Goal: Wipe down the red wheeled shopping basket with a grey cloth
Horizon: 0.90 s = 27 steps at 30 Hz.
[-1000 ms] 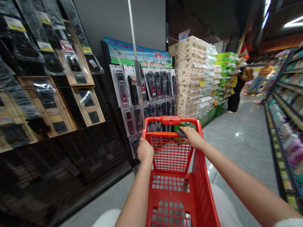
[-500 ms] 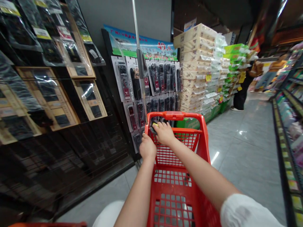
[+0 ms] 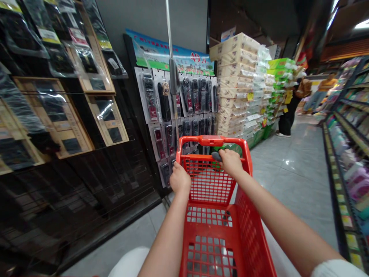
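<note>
So, both hands are up at the far end of the red shopping cart (image 3: 245,234), which sits dead center in front of me in a store aisle. My left hand (image 3: 179,179) is balled into a fist around the far-left corner of the cart's rim, fingers fully clenched. My right hand (image 3: 231,162) is curled over the top edge of the far wall, just under the handle bar, with a small dark item (image 3: 215,156) pinched under the fingertips; can't tell what it is.

A metal pole (image 3: 170,57) goes straight up from the cart's far-left corner. Right behind it is a rack of blister packs (image 3: 198,96) with dark gadgets in them. On the near left there are plastic-wrapped wooden frames (image 3: 106,119). Further back, stacked tissue packs (image 3: 236,77), and a person (image 3: 288,115) standing beside them. Shelves (image 3: 348,127) run along the right, grey tiled floor (image 3: 294,181) between.
</note>
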Motion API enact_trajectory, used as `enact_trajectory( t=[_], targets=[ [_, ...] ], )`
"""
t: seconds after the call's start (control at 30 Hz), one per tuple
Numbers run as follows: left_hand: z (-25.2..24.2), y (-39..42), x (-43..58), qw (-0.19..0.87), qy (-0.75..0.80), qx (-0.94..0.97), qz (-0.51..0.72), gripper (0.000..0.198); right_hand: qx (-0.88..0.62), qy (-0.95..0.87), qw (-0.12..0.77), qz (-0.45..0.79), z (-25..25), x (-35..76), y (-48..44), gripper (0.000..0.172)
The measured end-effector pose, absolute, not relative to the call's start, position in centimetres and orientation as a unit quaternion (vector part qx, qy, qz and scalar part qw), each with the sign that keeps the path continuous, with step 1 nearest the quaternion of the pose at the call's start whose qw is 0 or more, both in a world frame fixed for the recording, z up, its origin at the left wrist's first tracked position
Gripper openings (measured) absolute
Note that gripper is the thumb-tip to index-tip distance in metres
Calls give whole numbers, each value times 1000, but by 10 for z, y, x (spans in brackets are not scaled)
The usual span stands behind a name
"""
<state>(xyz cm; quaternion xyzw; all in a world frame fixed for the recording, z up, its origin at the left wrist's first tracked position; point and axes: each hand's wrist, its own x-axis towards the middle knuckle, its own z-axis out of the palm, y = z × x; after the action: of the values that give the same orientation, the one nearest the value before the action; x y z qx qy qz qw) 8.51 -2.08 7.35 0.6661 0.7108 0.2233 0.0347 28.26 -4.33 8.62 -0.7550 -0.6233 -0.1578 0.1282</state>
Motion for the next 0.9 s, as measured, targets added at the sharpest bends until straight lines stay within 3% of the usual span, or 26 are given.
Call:
enact_trajectory(
  t=[0.17, 0.3, 0.47, 0.73, 0.8, 0.9],
  targets=[
    [70, -16, 86, 34, 705, 669, 231, 36, -699, -681, 161, -147, 89, 198, 4, 33],
    [64, -12, 89, -2, 700, 677, 227, 47, -667, -711, 177, -138, 91, 172, 19, 32],
    [55, -8, 89, -62, 652, 718, 234, 59, -638, -739, 155, -152, 86, 217, -8, 44],
    [52, -8, 87, -84, 641, 722, 244, 63, -726, -659, 114, -160, 78, 331, -70, 47],
    [53, -9, 88, -89, 655, 710, 243, 62, -717, -670, 148, -122, 90, 350, -65, 49],
    [56, -12, 88, -92, 661, 710, 226, 59, -706, -638, 279, -129, 114, 375, -46, 60]
  ],
)
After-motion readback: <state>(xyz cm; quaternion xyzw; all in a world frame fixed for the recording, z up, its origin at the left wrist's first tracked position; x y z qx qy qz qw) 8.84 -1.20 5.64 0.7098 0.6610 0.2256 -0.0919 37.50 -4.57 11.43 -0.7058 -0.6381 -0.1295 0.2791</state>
